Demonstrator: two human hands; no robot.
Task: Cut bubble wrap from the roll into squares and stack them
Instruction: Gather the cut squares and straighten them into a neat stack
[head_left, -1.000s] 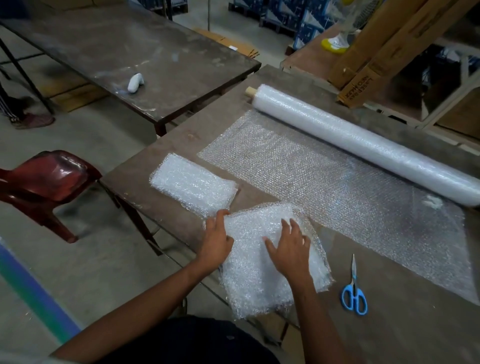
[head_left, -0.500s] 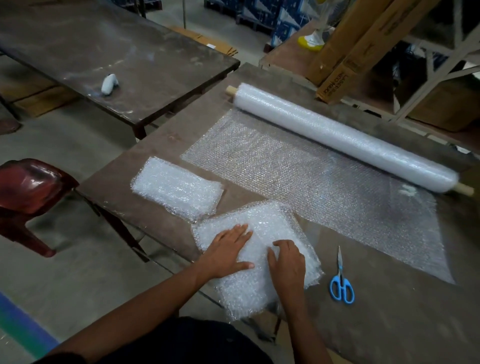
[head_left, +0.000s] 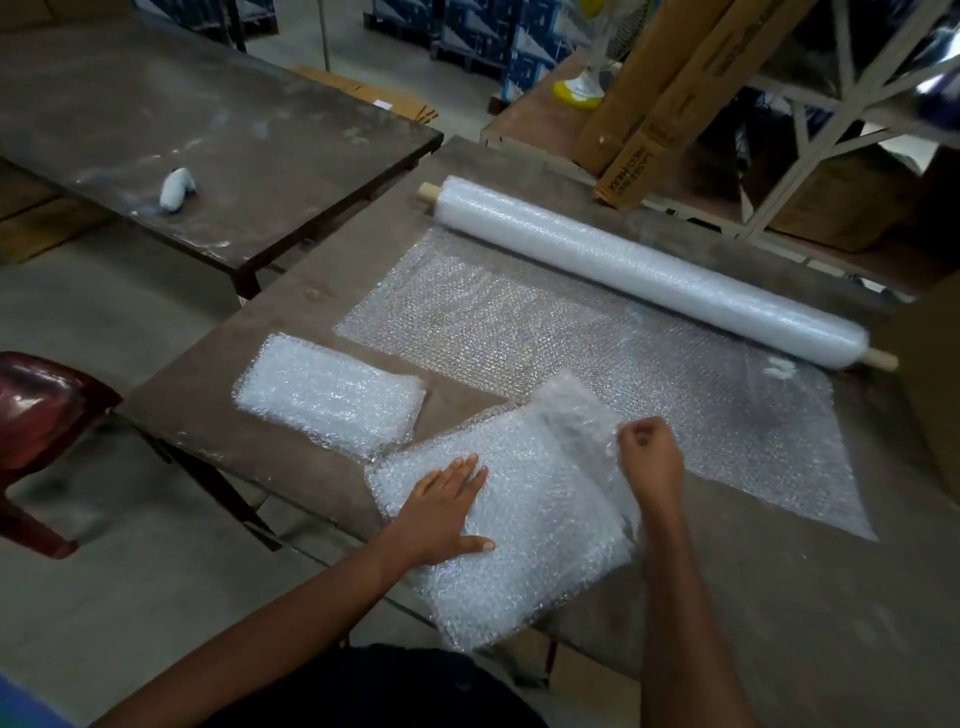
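Note:
A stack of cut bubble wrap squares (head_left: 524, 551) lies at the near edge of the brown table (head_left: 810, 613). My left hand (head_left: 449, 512) presses flat on the stack with straight fingers. My right hand (head_left: 647, 454) pinches the right edge of the top sheet (head_left: 571, 410) and holds it lifted off the stack. The bubble wrap roll (head_left: 644, 270) lies across the far side, with an unrolled length (head_left: 597, 358) spread toward me. A second, smaller pile of bubble wrap (head_left: 330, 395) sits to the left. The scissors are hidden.
A second dark table (head_left: 218, 119) stands at the back left with a small white object (head_left: 176, 189) on it. A red plastic chair (head_left: 36, 415) is on the floor to the left. Cardboard boxes (head_left: 670, 93) and shelving stand behind the roll.
My right hand went from resting on the stack to pinching the top sheet's right edge and lifting it. My left hand stays flat on the stack. The blue scissors are no longer visible.

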